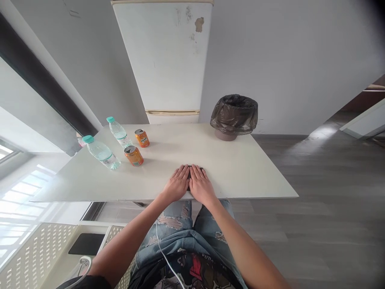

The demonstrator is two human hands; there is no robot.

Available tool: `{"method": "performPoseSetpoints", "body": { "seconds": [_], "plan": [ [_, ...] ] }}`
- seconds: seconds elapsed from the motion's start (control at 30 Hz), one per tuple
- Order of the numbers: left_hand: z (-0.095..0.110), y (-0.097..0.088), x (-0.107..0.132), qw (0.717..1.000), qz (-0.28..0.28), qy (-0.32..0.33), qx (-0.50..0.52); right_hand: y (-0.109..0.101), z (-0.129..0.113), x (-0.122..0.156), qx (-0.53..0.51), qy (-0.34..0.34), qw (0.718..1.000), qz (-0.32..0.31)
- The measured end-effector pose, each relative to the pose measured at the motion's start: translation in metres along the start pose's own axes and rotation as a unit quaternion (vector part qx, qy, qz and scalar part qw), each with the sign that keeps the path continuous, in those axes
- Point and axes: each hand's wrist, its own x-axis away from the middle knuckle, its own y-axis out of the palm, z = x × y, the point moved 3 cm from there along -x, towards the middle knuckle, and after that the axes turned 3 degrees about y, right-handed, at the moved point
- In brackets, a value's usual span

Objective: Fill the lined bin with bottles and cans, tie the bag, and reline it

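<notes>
My left hand [177, 184] and my right hand [201, 184] lie flat, side by side, near the front edge of the white table [168, 140]. Their fingers are stretched out and point away from me. Beneath both palms is a thin, dark, flat object [189, 185], mostly covered, so its kind does not show. To the left stand two orange drink cans [134, 156], both with opened tops. Two clear plastic bottles with teal caps [104, 154] are beside them, each partly filled.
A bin lined with a black bag [234, 116] stands at the table's back right. Behind the table is a white fridge [171, 60] against a grey wall. A cream perforated basket [42, 249] with a dark flat item sits low at left.
</notes>
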Motion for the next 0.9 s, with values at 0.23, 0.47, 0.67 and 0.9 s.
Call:
{"method": "performPoseSetpoints", "body": {
  "seconds": [0.23,0.47,0.67,0.9],
  "plan": [
    [0.0004,-0.0015,-0.0001,1.0,0.01,0.009,-0.004,-0.0006,0.0004,-0.0015,0.007,-0.002,1.0,-0.021],
    [0.0002,-0.0001,-0.0003,1.0,-0.001,0.005,-0.008,0.0019,0.0009,-0.0013,0.008,0.002,1.0,-0.015],
    [-0.003,0.0032,-0.0004,1.0,-0.01,0.007,-0.005,-0.0002,-0.0007,-0.0003,0.018,0.005,1.0,-0.025],
    [-0.0075,-0.0058,0.0028,0.988,0.039,-0.022,0.147,0.0022,0.0052,0.0008,-0.043,0.006,0.999,0.023]
  ]
}}
